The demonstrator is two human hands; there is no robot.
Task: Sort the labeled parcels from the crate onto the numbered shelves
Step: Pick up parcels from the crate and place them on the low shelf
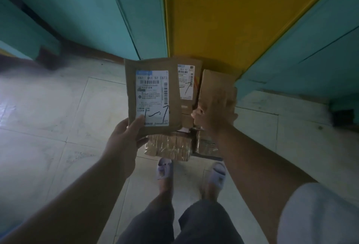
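My left hand grips the lower left corner of a flat brown parcel, thumb on its white label, which bears a handwritten "1-7". My right hand, blurred, holds a smaller brown parcel edge-on, just right of the first. Behind and between them a second labeled brown parcel stands on a pile. Below the hands lies a taped cardboard box with more parcels on the floor.
Teal panels and a yellow panel rise ahead, meeting the tiled floor. Another teal panel stands at right. My feet in sandals are just behind the box. A dark object sits at the far right.
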